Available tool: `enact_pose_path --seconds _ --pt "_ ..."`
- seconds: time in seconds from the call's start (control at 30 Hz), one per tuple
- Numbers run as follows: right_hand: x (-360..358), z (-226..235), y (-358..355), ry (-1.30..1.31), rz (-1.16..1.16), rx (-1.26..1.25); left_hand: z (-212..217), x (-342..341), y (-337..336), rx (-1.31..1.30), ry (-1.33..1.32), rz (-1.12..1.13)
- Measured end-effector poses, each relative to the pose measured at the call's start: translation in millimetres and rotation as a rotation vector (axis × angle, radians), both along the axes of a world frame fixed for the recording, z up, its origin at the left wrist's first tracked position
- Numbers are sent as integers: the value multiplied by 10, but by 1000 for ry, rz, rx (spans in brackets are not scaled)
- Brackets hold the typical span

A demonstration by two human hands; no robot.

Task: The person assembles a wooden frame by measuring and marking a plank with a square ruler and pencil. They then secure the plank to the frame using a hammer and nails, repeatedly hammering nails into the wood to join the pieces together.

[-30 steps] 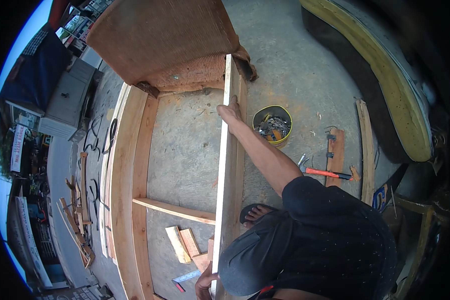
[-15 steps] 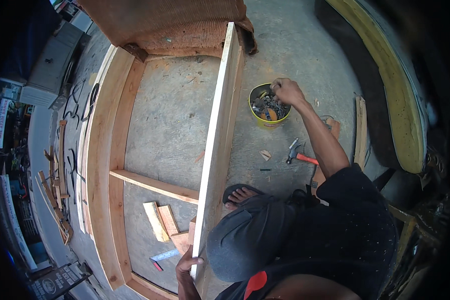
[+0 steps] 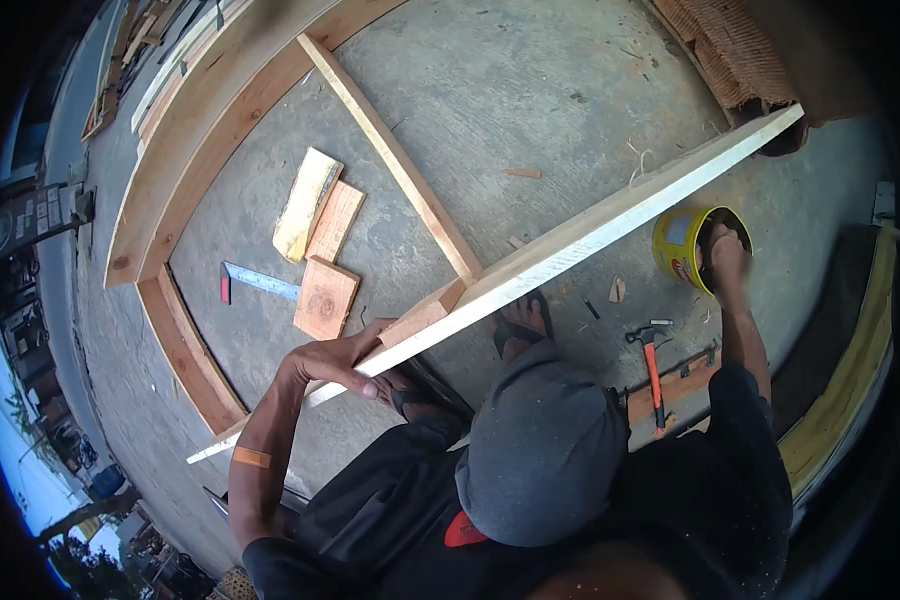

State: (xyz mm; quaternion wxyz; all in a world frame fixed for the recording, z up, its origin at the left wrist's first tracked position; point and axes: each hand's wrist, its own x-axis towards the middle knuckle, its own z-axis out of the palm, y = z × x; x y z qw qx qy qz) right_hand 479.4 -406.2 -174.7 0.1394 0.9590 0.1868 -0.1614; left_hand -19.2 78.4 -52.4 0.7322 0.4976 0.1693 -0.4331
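At the far left, a large wooden frame is seen lying on the concrete floor, its curved-looking rails running from the lower left up toward the top. A thin cross slat is laid inside the frame, slanting down to the right until it meets the long pale plank. Between the frame rail and the slat, three short wood offcuts are lying close together on the floor, and a metal square with a red end is set just beside them on the left.

The long pale plank is held on edge, running from the lower left to the upper right across the view, where its far end reaches a brown padded piece. Its lower part is gripped by the left hand, the fingers closed around the plank's edge next to a small wooden block. A sandalled foot is seen just under the plank.

Further right, a red-handled hammer is lying on the floor near a reddish wood strip. At the right, the right hand is reached into a yellow can standing near the plank; whether its fingers are closed cannot be told, as they are hidden inside the can
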Motion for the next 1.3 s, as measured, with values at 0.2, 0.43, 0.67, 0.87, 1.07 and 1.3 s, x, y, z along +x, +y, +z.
enact_pose_path --seconds 0.2,0.43,0.67,0.87,1.07,1.3 --pt "414 -675 -700 -134 -376 414 -248 -163 108 -78 -198 92" --pt "165 94 -267 -142 8 330 -426 84 323 290 -21 337" --pt "-822 2151 1290 -246 -136 1174 -53 1117 303 511 -337 571" --pt "-2047 2198 3228 560 433 1360 445 1507 78 263 -689 623" --pt "-2275 1975 3636 488 688 1154 254 1137 382 311 -488 658" --pt "-1938 2198 2678 180 108 1231 -565 821 319 362 -249 682"
